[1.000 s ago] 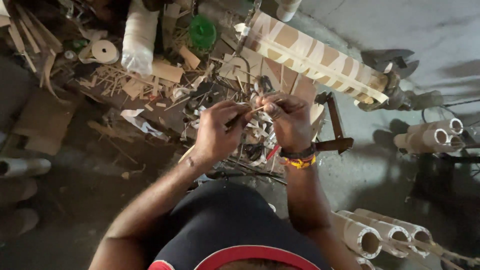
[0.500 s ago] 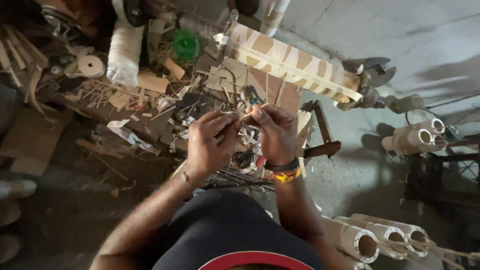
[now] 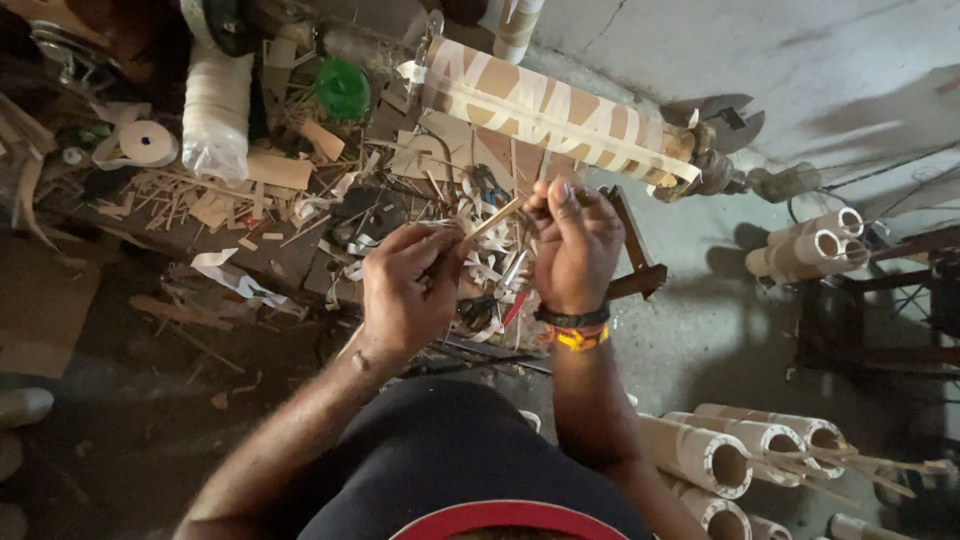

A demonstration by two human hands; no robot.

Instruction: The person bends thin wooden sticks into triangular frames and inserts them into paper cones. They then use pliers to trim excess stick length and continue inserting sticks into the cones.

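At the centre of the frame, left hand [image 3: 408, 290] and right hand [image 3: 575, 245] are both closed around one thin wooden strip [image 3: 493, 219].

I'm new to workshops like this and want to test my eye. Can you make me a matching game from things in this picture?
Things:
1. thin strip
2. green round thing
3. patterned tube
4. wristbands

Places:
A. on the right hand's wrist
B. lying across the cluttered bench top
C. pinched between both hands, left hand lower
D. among scraps beside a white wrapped roll

Pairs: 1-C, 2-D, 3-B, 4-A
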